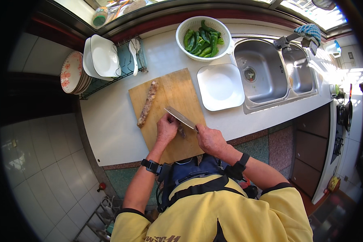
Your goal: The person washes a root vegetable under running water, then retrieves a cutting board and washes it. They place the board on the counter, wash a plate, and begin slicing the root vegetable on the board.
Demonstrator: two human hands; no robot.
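A wooden cutting board [169, 87] lies on the counter before me. My right hand [211, 139] grips the handle of a kitchen cleaver [181, 118], its blade angled over the board towards my left hand. Beneath the blade, my left hand [167, 127] has its fingertips closed on a piece of cured sausage [181, 131], partly hidden by the blade and fingers. A longer whole sausage [148, 104] rests near the board's left edge. Right of the board sits a square white plate [220, 87] with nothing on it.
A white colander [181, 45] of green peppers stands behind the plate. To the right is a steel double sink [260, 90] with a faucet [282, 43]. A dish rack [130, 65] with white dishes [106, 57], a spoon [133, 57] and patterned plates [71, 72] stands at back left.
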